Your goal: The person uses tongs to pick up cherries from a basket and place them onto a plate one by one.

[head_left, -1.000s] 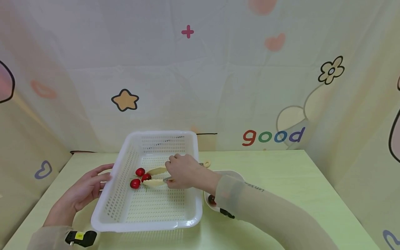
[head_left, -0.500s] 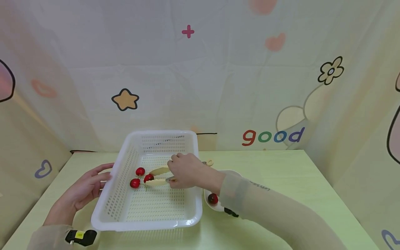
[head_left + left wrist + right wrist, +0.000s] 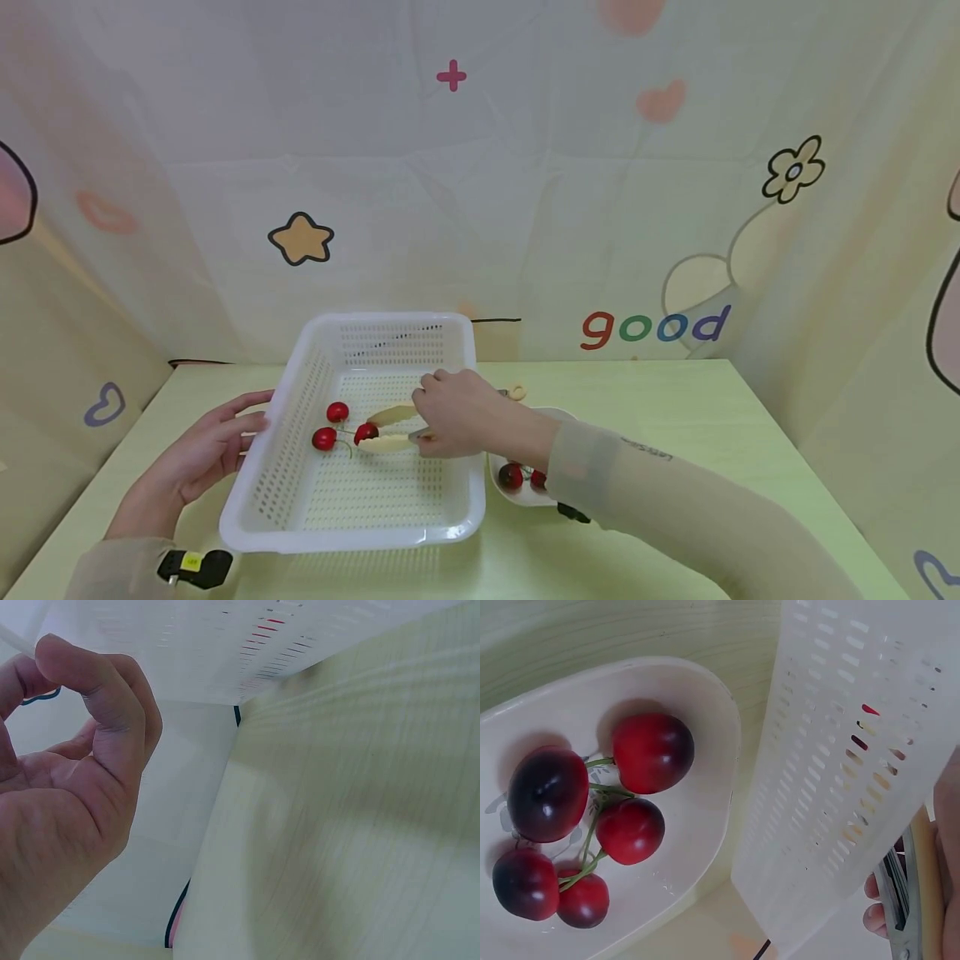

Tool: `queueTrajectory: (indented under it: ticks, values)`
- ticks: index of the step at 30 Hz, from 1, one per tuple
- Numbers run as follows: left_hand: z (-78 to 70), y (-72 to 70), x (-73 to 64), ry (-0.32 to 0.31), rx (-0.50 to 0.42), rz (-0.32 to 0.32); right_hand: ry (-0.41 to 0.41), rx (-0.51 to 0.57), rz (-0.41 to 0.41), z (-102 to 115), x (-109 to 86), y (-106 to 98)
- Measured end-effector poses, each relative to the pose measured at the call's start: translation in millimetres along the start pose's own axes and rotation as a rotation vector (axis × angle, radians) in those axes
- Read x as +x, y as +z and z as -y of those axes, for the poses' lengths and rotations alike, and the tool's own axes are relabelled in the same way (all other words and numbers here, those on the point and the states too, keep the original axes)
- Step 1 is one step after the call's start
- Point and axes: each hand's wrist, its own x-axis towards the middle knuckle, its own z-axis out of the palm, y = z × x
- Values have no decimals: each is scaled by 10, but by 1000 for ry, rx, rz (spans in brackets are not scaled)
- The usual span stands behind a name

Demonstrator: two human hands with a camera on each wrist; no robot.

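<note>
In the head view my right hand [image 3: 457,417] grips a pair of tongs [image 3: 388,444], and a red cherry [image 3: 366,433] sits between the two cream tips. The tongs reach low into a white slotted basket [image 3: 442,535]. Two more cherries, one farther back [image 3: 337,412] and one nearer [image 3: 324,438], lie just left of the tips, with thin stems around them. My left hand [image 3: 210,450] rests its bent fingers on the basket's left side, right at the rim. The right wrist view shows the tongs' handle [image 3: 930,885] beyond the slotted wall.
Right of the basket stands a white bowl [image 3: 733,746] with several dark red cherries [image 3: 652,754] joined by green stems. My right forearm overlaps part of it in the head view. A patterned curtain [image 3: 525,208] hangs behind the pale table [image 3: 652,417].
My right hand and the tongs have moved right, drawing the cherry away from the other two. As the sleeve shifted, more cherries in the bowl came into sight. My left hand stays put.
</note>
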Motion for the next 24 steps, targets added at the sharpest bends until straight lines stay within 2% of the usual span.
queueTrajectory:
  ticks: [10, 19, 24]
  values:
    - [1, 6, 7, 2, -12, 7, -25, 11, -12, -18, -157, -10]
    - [11, 0, 7, 9, -17, 11, -56, 9, -113, -51, -292, -12]
    - [16, -7, 6, 11, -14, 10, -51, 26, -121, -96, -360, -33]
